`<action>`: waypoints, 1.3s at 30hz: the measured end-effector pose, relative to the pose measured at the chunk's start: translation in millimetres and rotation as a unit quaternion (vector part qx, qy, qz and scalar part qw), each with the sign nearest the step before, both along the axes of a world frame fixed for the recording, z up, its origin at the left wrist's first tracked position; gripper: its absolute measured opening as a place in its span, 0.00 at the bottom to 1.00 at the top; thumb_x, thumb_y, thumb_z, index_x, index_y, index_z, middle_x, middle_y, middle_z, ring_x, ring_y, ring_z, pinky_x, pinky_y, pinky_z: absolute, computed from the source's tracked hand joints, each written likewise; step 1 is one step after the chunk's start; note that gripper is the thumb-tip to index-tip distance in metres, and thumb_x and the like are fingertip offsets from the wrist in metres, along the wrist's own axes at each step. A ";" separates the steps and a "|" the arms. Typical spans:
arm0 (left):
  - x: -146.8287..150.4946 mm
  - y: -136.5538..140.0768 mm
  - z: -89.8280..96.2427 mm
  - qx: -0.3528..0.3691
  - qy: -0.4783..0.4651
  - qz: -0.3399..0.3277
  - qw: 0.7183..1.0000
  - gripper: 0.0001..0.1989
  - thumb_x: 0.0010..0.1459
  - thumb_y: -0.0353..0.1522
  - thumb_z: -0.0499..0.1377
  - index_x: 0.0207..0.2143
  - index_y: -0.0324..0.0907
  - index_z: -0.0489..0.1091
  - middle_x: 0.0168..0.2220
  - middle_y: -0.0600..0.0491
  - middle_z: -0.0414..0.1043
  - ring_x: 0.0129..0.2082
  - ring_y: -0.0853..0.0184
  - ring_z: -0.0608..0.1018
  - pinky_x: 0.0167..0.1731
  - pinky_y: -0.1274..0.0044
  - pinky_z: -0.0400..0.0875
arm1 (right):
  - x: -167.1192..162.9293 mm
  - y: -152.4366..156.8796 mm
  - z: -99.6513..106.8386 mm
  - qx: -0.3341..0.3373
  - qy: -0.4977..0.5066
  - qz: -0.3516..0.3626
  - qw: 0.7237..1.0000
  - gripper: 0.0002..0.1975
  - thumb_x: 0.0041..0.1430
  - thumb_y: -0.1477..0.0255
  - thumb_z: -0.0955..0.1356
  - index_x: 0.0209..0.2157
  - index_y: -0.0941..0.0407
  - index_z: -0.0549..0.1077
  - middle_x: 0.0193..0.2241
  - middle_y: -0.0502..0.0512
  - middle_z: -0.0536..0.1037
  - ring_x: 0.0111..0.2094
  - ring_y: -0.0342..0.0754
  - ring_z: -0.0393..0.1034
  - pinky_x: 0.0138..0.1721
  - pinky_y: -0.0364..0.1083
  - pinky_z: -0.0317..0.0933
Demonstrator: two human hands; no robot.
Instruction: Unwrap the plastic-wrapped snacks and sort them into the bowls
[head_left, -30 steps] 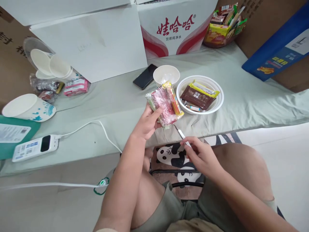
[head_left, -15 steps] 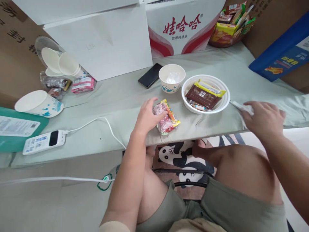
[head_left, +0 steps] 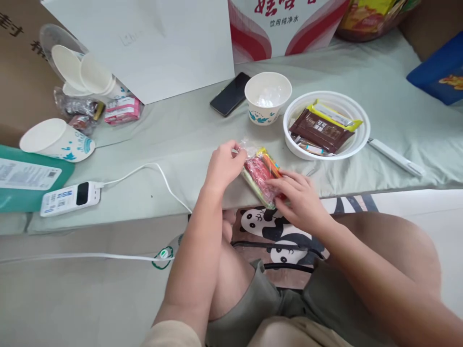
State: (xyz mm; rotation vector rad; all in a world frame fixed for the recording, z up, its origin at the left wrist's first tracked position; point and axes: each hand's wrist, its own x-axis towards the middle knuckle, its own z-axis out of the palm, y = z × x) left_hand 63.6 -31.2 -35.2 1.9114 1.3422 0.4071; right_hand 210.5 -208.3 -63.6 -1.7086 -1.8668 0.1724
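A small bundle of snack packets (head_left: 259, 174) in clear plastic wrap lies near the table's front edge, with red, yellow and green packaging showing through. At its upper left corner, my left hand (head_left: 224, 166) is closed in a pinch on a loose end of the wrap. My right hand (head_left: 302, 197) holds the bundle's lower right side, thumb and fingers bent round it. A white utility knife (head_left: 396, 156) rests on the cloth beside a white bowl (head_left: 364, 140), its tip by the rim. Brown and yellow snack packets (head_left: 321, 129) fill the bowl.
Behind the bundle stand a paper cup (head_left: 262, 117) with crumpled clear plastic inside and a black phone (head_left: 230, 94). White boxes (head_left: 144, 53) line the back. Paper cups (head_left: 96, 74), a tipped paper bowl (head_left: 68, 144), a white device with a cable (head_left: 70, 199) and a green container (head_left: 32, 178) occupy the left.
My right hand has let go of the utility knife, leaving it right of the bowl, and has come left onto the bundle. My left hand now pinches the wrap. The view has shifted down.
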 end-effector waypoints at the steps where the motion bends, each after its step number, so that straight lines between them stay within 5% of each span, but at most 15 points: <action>1: -2.2 2.1 -2.7 -0.004 -0.004 0.010 1.000 0.06 0.59 0.34 0.55 0.31 0.44 0.69 0.24 0.56 0.73 0.24 0.68 0.72 0.29 0.76 0.63 | 2.4 3.8 -1.2 -0.002 -0.009 -0.001 1.000 0.14 0.64 0.77 0.64 0.48 0.52 0.74 0.45 0.57 0.81 0.55 0.58 0.71 0.52 0.58 0.62; 5: -16.2 13.2 -9.4 0.001 0.015 0.050 0.999 0.06 0.57 0.33 0.54 0.31 0.43 0.70 0.26 0.55 0.74 0.28 0.67 0.75 0.31 0.76 0.66 | 28.8 -1.1 0.6 0.022 -0.018 -0.052 0.998 0.09 0.63 0.77 0.65 0.32 0.52 0.75 0.37 0.55 0.82 0.47 0.55 0.74 0.48 0.55 0.62; 11: -27.8 17.7 -0.3 -0.012 0.103 0.076 0.992 0.07 0.53 0.31 0.55 0.25 0.42 0.72 0.24 0.52 0.75 0.29 0.63 0.76 0.34 0.72 0.68 | 61.2 -21.4 -1.4 0.037 -0.070 -0.185 0.979 0.09 0.60 0.74 0.65 0.28 0.52 0.75 0.35 0.56 0.81 0.42 0.56 0.74 0.46 0.57 0.63; 14: -25.6 14.1 6.5 0.057 0.063 0.093 0.992 0.09 0.56 0.32 0.58 0.37 0.42 0.75 0.37 0.48 0.80 0.38 0.60 0.78 0.42 0.69 0.72 | 56.0 -26.9 4.2 0.040 -0.057 -0.209 0.975 0.11 0.61 0.76 0.63 0.30 0.51 0.75 0.36 0.57 0.80 0.41 0.56 0.74 0.46 0.58 0.65; 17: -21.4 8.9 10.7 0.137 -0.021 -0.009 0.990 0.17 0.58 0.34 0.60 0.51 0.45 0.73 0.53 0.48 0.75 0.53 0.59 0.76 0.55 0.68 0.70 | 42.4 -21.4 15.0 0.041 -0.012 -0.183 0.982 0.09 0.62 0.74 0.63 0.37 0.50 0.75 0.40 0.58 0.80 0.43 0.57 0.75 0.48 0.58 0.67; 21: -17.1 4.5 9.1 0.120 0.025 -0.171 0.978 0.13 0.53 0.34 0.66 0.42 0.44 0.78 0.61 0.48 0.69 0.64 0.54 0.68 0.65 0.63 0.60 | 26.9 -0.6 23.1 -0.026 -0.026 -0.123 0.992 0.18 0.63 0.68 0.65 0.53 0.53 0.72 0.50 0.63 0.79 0.53 0.62 0.71 0.52 0.60 0.63; 25: -20.4 3.1 10.7 0.124 -0.007 -0.174 0.977 0.03 0.54 0.29 0.62 0.27 0.43 0.76 0.56 0.48 0.74 0.61 0.57 0.71 0.64 0.65 0.61 | 19.9 8.0 25.5 -0.056 -0.063 -0.142 0.986 0.12 0.65 0.71 0.63 0.46 0.53 0.76 0.36 0.59 0.81 0.45 0.60 0.72 0.45 0.56 0.60; 28: -28.0 -1.8 21.7 0.106 -0.093 -0.164 0.976 0.04 0.54 0.30 0.61 0.27 0.43 0.74 0.48 0.49 0.78 0.54 0.60 0.76 0.59 0.69 0.66 | 17.1 0.2 30.4 0.010 -0.052 -0.126 0.991 0.09 0.65 0.72 0.64 0.34 0.51 0.76 0.31 0.56 0.80 0.42 0.56 0.72 0.43 0.54 0.60; 32: -40.8 -10.5 37.9 0.036 -0.112 -0.177 0.977 0.05 0.54 0.32 0.59 0.28 0.42 0.74 0.32 0.53 0.79 0.36 0.66 0.79 0.42 0.74 0.72 | 15.1 -16.6 32.2 0.071 -0.024 -0.043 0.996 0.09 0.65 0.75 0.65 0.33 0.52 0.75 0.32 0.55 0.79 0.38 0.51 0.74 0.42 0.50 0.65; 36: -52.2 -13.2 40.2 -0.056 -0.029 -0.239 0.969 0.06 0.53 0.35 0.60 0.27 0.43 0.75 0.29 0.54 0.78 0.31 0.68 0.76 0.33 0.76 0.69 | 13.2 -26.3 26.9 -0.065 -0.030 0.050 0.996 0.11 0.68 0.72 0.62 0.40 0.53 0.77 0.36 0.55 0.81 0.33 0.48 0.76 0.32 0.45 0.64; 39: -57.8 -12.1 33.6 -0.120 0.042 -0.247 0.961 0.08 0.53 0.36 0.59 0.28 0.44 0.77 0.27 0.54 0.78 0.28 0.67 0.77 0.30 0.76 0.69 | 9.8 -24.7 26.9 -0.185 -0.066 0.035 0.980 0.16 0.69 0.68 0.59 0.45 0.54 0.77 0.37 0.56 0.82 0.33 0.50 0.77 0.29 0.46 0.62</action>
